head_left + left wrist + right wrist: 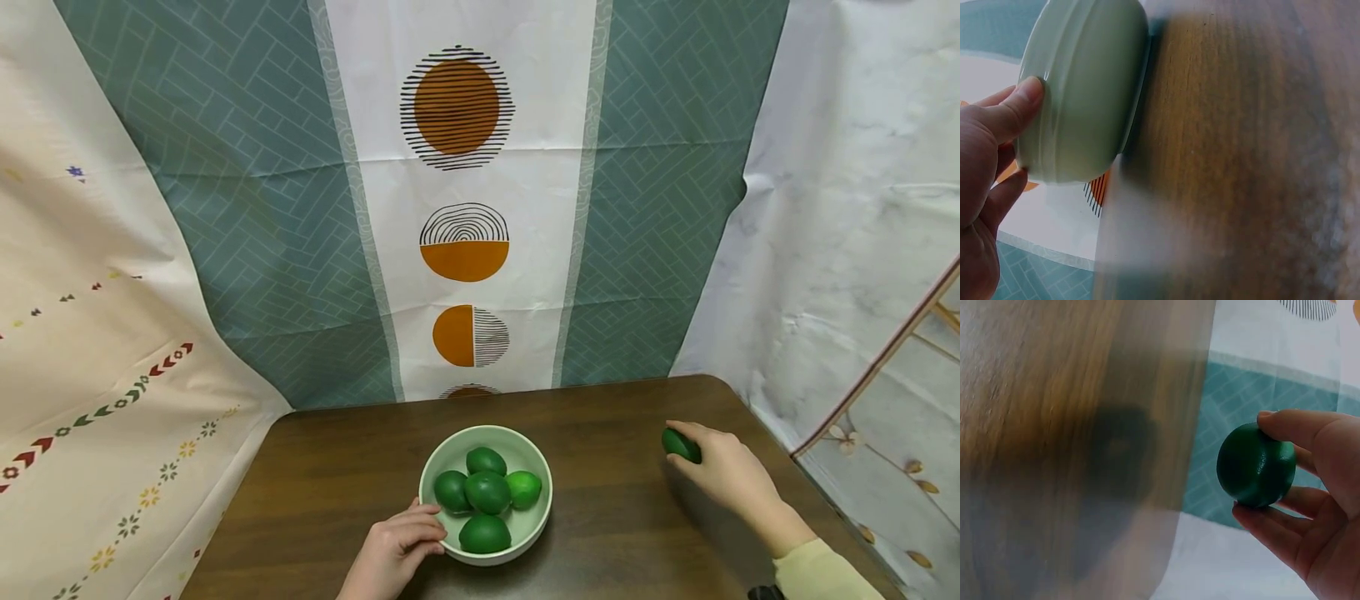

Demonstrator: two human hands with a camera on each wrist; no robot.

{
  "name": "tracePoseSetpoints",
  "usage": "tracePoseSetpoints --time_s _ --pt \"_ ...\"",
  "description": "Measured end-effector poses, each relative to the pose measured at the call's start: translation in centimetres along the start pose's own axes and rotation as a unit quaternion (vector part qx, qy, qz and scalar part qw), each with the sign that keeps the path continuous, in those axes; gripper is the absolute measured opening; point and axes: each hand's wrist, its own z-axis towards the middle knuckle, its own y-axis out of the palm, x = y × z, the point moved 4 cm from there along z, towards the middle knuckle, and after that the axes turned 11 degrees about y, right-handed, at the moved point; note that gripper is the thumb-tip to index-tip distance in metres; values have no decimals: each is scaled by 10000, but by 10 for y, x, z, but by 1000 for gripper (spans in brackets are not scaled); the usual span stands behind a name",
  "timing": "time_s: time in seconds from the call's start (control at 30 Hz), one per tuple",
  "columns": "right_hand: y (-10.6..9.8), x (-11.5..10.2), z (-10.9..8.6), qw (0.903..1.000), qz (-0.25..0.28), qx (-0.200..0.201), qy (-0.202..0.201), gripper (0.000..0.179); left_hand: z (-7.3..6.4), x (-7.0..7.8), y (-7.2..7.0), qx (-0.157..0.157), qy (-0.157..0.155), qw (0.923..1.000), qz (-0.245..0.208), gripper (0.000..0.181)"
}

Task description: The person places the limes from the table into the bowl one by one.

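A pale green bowl (541,523) stands on the wooden table, with several dark green limes (487,492) and one brighter lime (523,489) inside. At its near left side, my left hand (397,546) grips the rim. The left wrist view shows the thumb (1030,90) against the bowl's outer wall (1088,94). Far to the right of the bowl, my right hand (723,471) pinches another dark green lime (681,445) between thumb and fingers. In the right wrist view this lime (1254,465) is raised off the tabletop, its shadow falling on the wood.
The brown table (337,467) reaches back to a hanging teal and white cloth (525,267). A cream patterned cloth (112,375) drapes along the left side, and a white marbled cloth (840,275) along the right.
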Motion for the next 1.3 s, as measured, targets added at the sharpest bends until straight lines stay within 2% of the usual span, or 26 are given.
tracePoseSetpoints --time_s 0.27,0.47,0.53,0.7,0.77,1.03,1.2,1.3 --pt "3 -26 -3 9993 -12 50 -369 56 -1 -1 0 43 88 9999 57 29" --pt "7 -47 -6 9983 109 67 -563 55 -2 -1 2 121 408 9990 125 34" --pt "11 -56 -8 9977 130 16 -658 54 -1 1 2 101 351 9993 114 33" --pt "21 -78 -10 9956 164 -111 -919 53 -1 1 0 -27 -136 9999 16 28" --pt "24 -86 -11 9948 196 -118 -992 54 -1 1 0 -56 -236 9997 -15 27" --pt "28 -119 -12 9911 400 -30 -1270 53 -1 1 2 124 202 9996 137 32" --pt "33 -140 -12 9879 566 -64 -1445 53 -2 0 2 151 229 9995 138 33" --pt "36 -151 -11 9864 627 -112 -1517 54 -2 0 2 79 106 9999 61 32"
